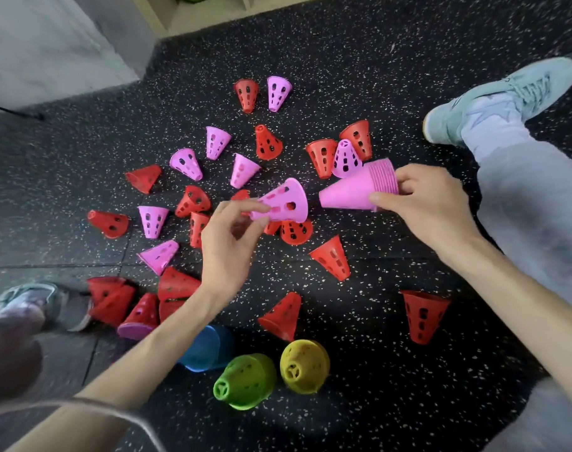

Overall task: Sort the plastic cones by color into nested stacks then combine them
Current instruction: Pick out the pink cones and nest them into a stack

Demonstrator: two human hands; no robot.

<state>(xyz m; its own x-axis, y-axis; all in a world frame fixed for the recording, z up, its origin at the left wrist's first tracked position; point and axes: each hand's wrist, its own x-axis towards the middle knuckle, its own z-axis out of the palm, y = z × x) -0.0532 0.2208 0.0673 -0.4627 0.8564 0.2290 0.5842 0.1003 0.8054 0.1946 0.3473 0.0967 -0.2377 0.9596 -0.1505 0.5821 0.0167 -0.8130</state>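
My left hand (227, 243) pinches the narrow tip of a single pink cone (284, 202), held sideways above the floor with its wide mouth facing right. My right hand (428, 203) grips the wide end of a nested pink stack (359, 187), whose narrow end points left toward that cone; a small gap separates them. Several loose pink cones (185, 163) and red cones (332, 257) lie scattered on the black speckled floor (359, 402). Near me stand a blue stack (208, 349), a green stack (245, 381) and a yellow stack (305, 365).
My legs stretch out on both sides, with one shoe (503, 99) at the upper right and the other shoe (36, 305) at the lower left. A grey wall base (59, 53) and a wooden shelf frame (209, 14) border the far side.
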